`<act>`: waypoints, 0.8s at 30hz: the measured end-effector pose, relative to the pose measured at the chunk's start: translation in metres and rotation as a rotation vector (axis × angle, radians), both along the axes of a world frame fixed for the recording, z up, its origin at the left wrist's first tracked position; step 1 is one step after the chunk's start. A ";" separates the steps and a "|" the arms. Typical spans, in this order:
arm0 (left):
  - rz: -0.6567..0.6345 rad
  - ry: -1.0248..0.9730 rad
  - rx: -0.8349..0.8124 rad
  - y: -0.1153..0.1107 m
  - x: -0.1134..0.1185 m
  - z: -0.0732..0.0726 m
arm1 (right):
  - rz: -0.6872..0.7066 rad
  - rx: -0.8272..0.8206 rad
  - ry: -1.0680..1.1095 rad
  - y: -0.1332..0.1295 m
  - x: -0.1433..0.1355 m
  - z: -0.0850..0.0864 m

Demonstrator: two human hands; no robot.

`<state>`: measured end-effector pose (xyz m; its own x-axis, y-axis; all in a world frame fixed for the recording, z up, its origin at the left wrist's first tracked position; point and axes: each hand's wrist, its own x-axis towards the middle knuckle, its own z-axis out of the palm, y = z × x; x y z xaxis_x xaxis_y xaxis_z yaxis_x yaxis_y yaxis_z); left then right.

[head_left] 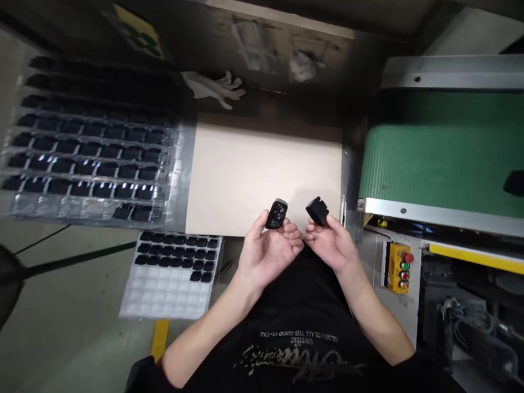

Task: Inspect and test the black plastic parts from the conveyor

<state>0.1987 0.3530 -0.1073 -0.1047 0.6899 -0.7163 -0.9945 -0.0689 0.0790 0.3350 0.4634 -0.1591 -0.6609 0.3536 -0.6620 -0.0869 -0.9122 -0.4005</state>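
My left hand (272, 245) is palm up, its thumb and fingers closed around a flat, rounded black plastic part (277, 214) whose recessed face shows some shiny detail. In my right hand (331, 243) is a second black plastic part (317, 210), blockier and notched along one edge, held tilted between thumb and fingers. The two parts are apart, with a small gap between my hands. Both are over the near edge of a pale tan board (262, 169) on the bench.
Left stands a large clear tray (92, 207) with rows of black parts; below it, a smaller white tray (164, 295) is partly filled. A white glove (215, 87) lies behind the board. Right are a green conveyor belt (442, 142) and a yellow button box (399, 267).
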 end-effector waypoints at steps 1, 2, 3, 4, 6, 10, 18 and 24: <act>0.047 0.003 0.017 -0.003 0.003 0.012 | 0.018 -0.004 0.022 -0.002 -0.006 0.013; 0.086 -0.003 0.032 -0.005 0.005 0.020 | 0.038 -0.006 0.032 -0.003 -0.011 0.023; 0.121 -0.016 0.044 -0.009 0.006 0.026 | 0.061 -0.005 0.033 -0.004 -0.017 0.032; 0.151 -0.035 0.055 -0.012 0.005 0.029 | 0.088 0.000 0.027 -0.004 -0.022 0.039; 0.184 -0.065 0.075 -0.020 0.002 0.030 | 0.149 0.019 0.004 -0.003 -0.030 0.046; 0.214 -0.093 0.115 -0.037 -0.007 0.022 | 0.255 0.038 -0.038 -0.007 -0.042 0.047; 0.241 -0.213 0.217 -0.056 -0.022 0.031 | 0.155 -0.137 -0.050 -0.030 -0.060 0.071; 0.187 -0.288 0.180 -0.056 -0.022 0.039 | 0.009 -0.269 -0.053 -0.038 -0.052 0.078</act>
